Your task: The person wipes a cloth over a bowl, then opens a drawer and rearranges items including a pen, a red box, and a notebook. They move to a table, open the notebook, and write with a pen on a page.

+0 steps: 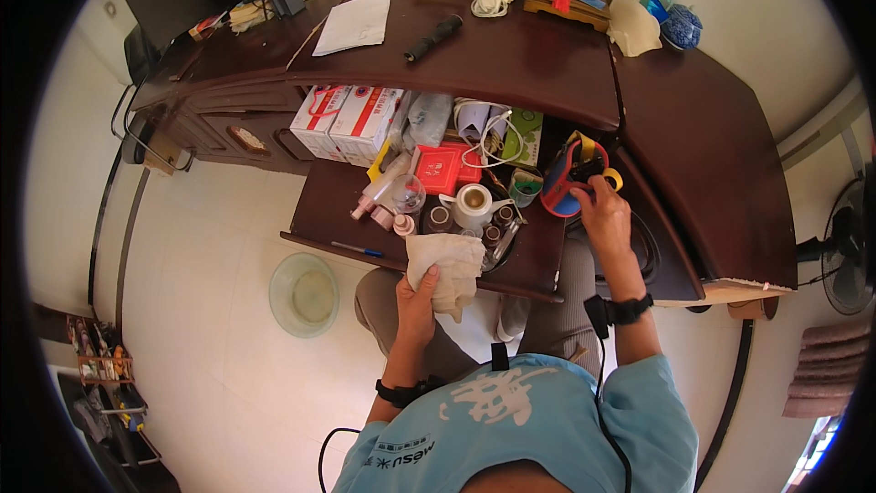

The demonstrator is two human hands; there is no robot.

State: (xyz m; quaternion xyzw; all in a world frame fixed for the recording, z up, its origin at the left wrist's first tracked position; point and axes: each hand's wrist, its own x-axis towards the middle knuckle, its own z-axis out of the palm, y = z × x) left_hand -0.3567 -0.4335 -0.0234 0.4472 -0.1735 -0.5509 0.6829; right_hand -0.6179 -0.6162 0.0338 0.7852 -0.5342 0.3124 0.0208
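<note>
My left hand (419, 305) grips a folded beige cloth (448, 263) over the front edge of a pull-out shelf (321, 202). At the shelf's right end, my right hand (608, 216) has its fingers at the near rim of a red-and-blue container (560, 181), seemingly pinching it. A yellow strip and black items show inside that container. Beside it stands a green cup (525, 186). Near the cloth are a white teapot (473, 205), small glass jars (439, 219), pink-capped bottles (382, 218) and a red box (438, 168).
White-and-red cartons (363, 120) and a coiled white cable (489, 144) sit farther back. A blue pen (356, 248) lies by the shelf edge. The desk top (534, 55) holds papers (352, 22) and a black flashlight (434, 38). A plastic basin (304, 294) stands on the floor.
</note>
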